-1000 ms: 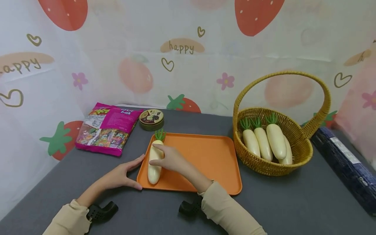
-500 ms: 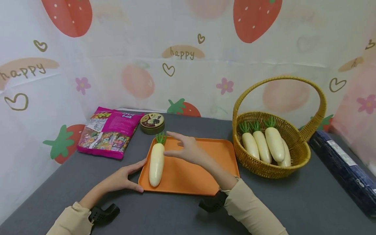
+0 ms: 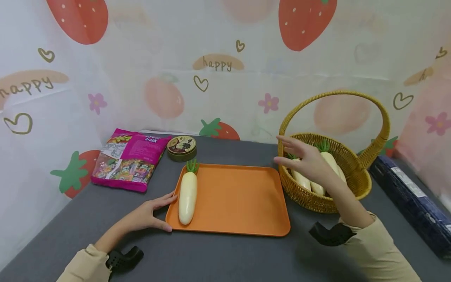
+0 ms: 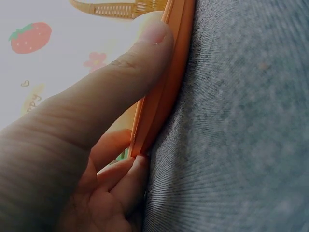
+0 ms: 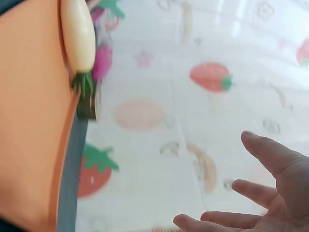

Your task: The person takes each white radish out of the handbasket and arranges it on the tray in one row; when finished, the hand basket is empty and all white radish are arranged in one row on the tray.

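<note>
Off to the right, away from the white radish, the right hand has swung across from the tray to the basket. Half a second ago it was just beside the radish; now it hangs before the basket's near left side, hiding part of the other radishes. Its fingers are spread, thumb apart, holding nothing. The left hand keeps its place at the near left corner of the tray, thumb and fingers spread, the thumb against the near edge and fingertips at the left edge.

Nearest are the beige sleeves, then the grey tabletop. On the orange tray the white radish lies lengthwise along the left side, just as before. It is creamy, smooth and slightly shiny, its blunt end toward the person and its tuft of green leaves at the far rim.

To the right stands the woven basket with its tall arched handle; beside it is a long dark blue package. Beyond the tray's far left corner sits a round tin, with a pink bag of wrapped sweets to its left. Furthest back hangs a strawberry-print cloth.
</note>
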Demonstrator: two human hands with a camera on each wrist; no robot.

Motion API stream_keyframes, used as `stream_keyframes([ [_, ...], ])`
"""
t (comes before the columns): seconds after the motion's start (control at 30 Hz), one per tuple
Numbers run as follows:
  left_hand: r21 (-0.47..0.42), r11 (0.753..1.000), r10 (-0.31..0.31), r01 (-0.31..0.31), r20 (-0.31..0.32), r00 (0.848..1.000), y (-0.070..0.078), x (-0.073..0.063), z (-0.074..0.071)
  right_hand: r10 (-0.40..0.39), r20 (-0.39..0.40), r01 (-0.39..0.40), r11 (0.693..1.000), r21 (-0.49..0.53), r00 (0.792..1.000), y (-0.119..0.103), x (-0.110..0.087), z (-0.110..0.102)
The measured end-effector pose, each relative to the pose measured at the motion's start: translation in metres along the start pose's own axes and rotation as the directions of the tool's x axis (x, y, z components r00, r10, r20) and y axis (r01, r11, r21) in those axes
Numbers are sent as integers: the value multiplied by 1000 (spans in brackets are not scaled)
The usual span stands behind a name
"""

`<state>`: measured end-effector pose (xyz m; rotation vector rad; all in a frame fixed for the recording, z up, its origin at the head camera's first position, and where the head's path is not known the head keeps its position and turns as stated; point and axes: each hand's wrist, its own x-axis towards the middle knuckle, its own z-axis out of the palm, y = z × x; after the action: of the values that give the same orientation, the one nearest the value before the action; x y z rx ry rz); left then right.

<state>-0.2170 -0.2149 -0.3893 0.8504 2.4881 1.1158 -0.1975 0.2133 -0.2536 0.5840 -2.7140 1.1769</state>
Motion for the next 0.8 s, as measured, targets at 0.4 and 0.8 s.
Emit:
stream_keyframes([
  [0.4, -10, 1000, -25, 25, -17, 1000, -5, 4, -3, 189, -151, -201, 977, -65, 970, 71, -17, -59],
  [0.8, -17, 1000, 7, -7, -9, 1000, -7, 2, 0, 275, -45, -278, 935, -219, 960, 110, -31, -60],
])
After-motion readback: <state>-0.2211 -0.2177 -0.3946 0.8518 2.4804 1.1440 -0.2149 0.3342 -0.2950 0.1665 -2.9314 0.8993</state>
